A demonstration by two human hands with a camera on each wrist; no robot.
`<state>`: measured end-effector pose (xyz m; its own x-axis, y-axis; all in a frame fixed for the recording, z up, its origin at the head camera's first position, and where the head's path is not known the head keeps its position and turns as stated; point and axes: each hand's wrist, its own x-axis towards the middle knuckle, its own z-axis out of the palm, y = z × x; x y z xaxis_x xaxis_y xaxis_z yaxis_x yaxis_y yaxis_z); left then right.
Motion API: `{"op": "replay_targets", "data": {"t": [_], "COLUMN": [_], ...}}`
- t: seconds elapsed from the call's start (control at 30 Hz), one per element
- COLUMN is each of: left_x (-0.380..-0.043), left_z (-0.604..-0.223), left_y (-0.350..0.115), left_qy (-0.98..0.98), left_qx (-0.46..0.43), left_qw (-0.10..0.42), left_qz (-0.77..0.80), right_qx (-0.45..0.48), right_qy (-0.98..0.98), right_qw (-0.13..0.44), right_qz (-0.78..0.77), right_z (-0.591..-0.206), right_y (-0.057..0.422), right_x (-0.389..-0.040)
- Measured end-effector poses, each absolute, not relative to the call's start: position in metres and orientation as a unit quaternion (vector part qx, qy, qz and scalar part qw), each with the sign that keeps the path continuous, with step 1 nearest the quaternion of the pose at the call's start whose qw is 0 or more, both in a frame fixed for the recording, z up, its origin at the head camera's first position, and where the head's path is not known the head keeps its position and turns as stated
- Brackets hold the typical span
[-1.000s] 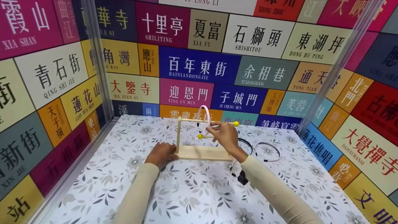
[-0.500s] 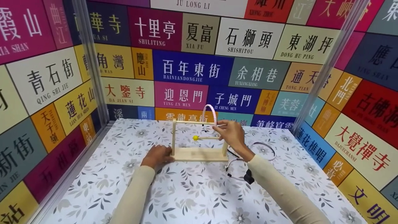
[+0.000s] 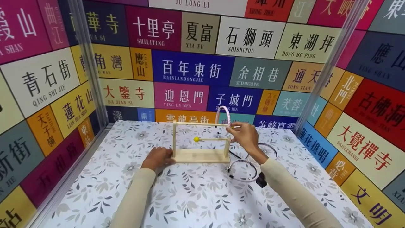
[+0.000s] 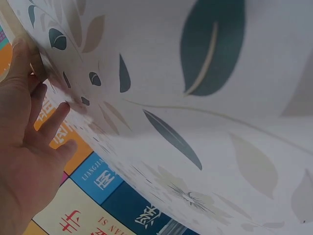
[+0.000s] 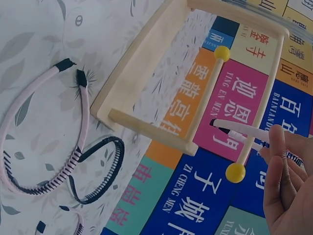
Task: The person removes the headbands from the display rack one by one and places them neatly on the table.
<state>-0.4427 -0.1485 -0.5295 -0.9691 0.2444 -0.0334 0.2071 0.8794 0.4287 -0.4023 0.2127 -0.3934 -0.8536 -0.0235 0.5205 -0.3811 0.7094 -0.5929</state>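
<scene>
A wooden stand (image 3: 201,155) on the table carries two rods, one above the other. My left hand (image 3: 157,157) holds the left end of its base; the left wrist view shows thumb and fingers at the wood's edge. With thumb and fingers, my right hand (image 3: 245,134) pinches a pale pink headband (image 5: 239,126), which arches over the upper rod near its yellow ball end (image 5: 235,173). In the head view that ball is hidden behind the right hand. The lower rod's yellow ball (image 3: 196,139) points left, with nothing hanging on that rod.
Right of the stand lie a pink headband (image 5: 14,103) with dark teeth and a black headband (image 5: 117,161), overlapping. Another pink headband (image 5: 78,220) lies beyond them. Sign-printed walls (image 3: 193,68) enclose the flower-patterned table (image 3: 190,196) at the back and sides.
My right hand has slid the pink headband rightward along the upper rod to its ball end. The left hand keeps its place on the base. The head view has shifted slightly.
</scene>
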Motion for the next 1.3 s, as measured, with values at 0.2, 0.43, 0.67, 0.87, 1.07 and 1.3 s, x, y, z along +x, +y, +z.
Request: {"op": "replay_targets", "data": {"t": [0.2, 0.43, 0.67, 0.87, 1.07, 1.3], "left_x": [-0.444, -0.445, -0.445, -0.446, -0.445, -0.445], "left_z": [-0.529, -0.53, -0.53, -0.532, -0.531, -0.529], "left_y": [-0.147, -0.148, -0.148, -0.149, -0.148, -0.147], "left_qy": [0.968, 0.968, 0.968, 0.97, 0.973, 0.974], "left_qx": [0.113, 0.111, 0.122, 0.133, 0.133, 0.139], "left_qw": [0.045, 0.05, 0.046, 0.033, 0.027, 0.029], "left_qz": [0.218, 0.218, 0.216, 0.201, 0.188, 0.176], "right_qx": [0.108, 0.087, 0.065, 0.054, 0.041, 0.02], "right_qy": [-0.893, -0.902, -0.906, -0.91, -0.914, -0.924], "right_qw": [0.247, 0.251, 0.243, 0.232, 0.226, 0.214], "right_qz": [0.359, 0.34, 0.339, 0.34, 0.335, 0.316], "right_z": [-0.389, -0.383, -0.386, -0.39, -0.395, -0.402], "right_y": [0.223, 0.241, 0.267, 0.286, 0.304, 0.329], "right_x": [-0.401, -0.4, -0.393, -0.385, -0.379, -0.372]}}
